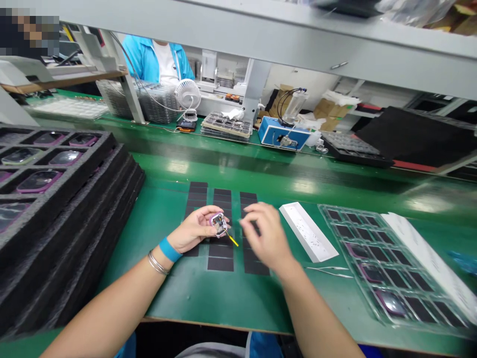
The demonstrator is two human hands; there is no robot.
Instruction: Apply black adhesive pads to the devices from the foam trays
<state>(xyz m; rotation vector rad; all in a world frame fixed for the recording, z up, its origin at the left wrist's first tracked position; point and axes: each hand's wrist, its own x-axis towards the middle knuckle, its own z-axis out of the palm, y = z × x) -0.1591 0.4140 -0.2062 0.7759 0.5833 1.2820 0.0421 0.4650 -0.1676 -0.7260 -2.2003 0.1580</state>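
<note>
While the left hand [193, 229] pinches a small purple-rimmed device [219, 224] above three columns of black pads [219, 262], the right hand [267, 234] hangs half-open and empty, just beside one pair of tweezers [328, 272] and one white tray [307, 231].

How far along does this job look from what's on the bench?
Looks done: three purple-rimmed pieces sit in pockets of the clear tray.

In hand: the left hand holds one purple-rimmed piece, a thin yellow stick at its lower edge, with the right hand open beside it.

Left: more pieces lie in the black foam tray, and many clear-tray pockets show no piece.
</note>
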